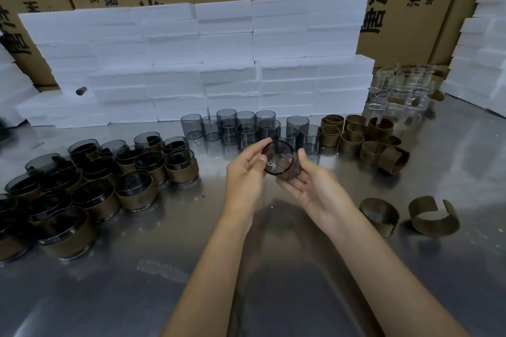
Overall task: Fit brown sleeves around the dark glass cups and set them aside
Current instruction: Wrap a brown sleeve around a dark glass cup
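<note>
Plainly the dark glass cup (278,157) is light, rigid, smooth and breakable, so it is best held by the side wall with fingers spread, not squeezed at the thin rim. It hangs above the middle of the tabletop (273,295), tipped so its mouth faces the camera. The left hand (246,172) pinches the rim's left side between thumb and fingertips; the right hand (312,186) cradles the body from below and the right, thumb on the rim. A brown sleeve seems already wrapped round the lower wall, though I cannot be sure. Spare sleeves (434,216) lie toward the right edge, finished cups (131,189) toward the left edge.
</note>
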A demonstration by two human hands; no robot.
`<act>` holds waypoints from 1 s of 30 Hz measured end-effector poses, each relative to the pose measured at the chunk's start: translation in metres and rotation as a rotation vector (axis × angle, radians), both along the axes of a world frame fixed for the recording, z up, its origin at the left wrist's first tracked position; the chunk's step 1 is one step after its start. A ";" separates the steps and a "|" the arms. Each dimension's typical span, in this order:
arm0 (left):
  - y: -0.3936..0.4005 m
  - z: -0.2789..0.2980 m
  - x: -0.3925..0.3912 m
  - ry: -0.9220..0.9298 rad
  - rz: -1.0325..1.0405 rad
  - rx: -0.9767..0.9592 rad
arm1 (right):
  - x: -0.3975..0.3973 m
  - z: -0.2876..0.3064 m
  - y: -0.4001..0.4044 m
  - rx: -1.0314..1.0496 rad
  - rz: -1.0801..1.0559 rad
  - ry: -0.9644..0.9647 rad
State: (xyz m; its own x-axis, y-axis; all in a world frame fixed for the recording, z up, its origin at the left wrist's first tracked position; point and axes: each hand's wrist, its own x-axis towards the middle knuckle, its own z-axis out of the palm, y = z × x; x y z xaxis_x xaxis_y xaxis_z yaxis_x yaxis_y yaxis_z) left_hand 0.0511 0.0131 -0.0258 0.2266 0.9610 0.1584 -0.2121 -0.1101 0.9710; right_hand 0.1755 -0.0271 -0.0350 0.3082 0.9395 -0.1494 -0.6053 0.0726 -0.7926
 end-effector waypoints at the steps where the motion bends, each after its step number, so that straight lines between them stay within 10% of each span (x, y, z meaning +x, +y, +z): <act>1: 0.000 0.000 0.001 -0.007 -0.038 -0.020 | 0.000 0.000 0.001 -0.004 -0.018 0.022; 11: -0.001 -0.006 0.011 0.130 -0.045 0.116 | -0.004 0.002 -0.003 -0.010 -0.105 -0.098; 18: 0.002 0.001 0.003 -0.394 -0.212 -0.209 | -0.019 -0.003 -0.005 0.003 -0.223 -0.753; 30: -0.004 -0.002 0.004 -0.249 -0.370 -0.313 | -0.009 -0.005 -0.003 0.085 -0.296 -0.818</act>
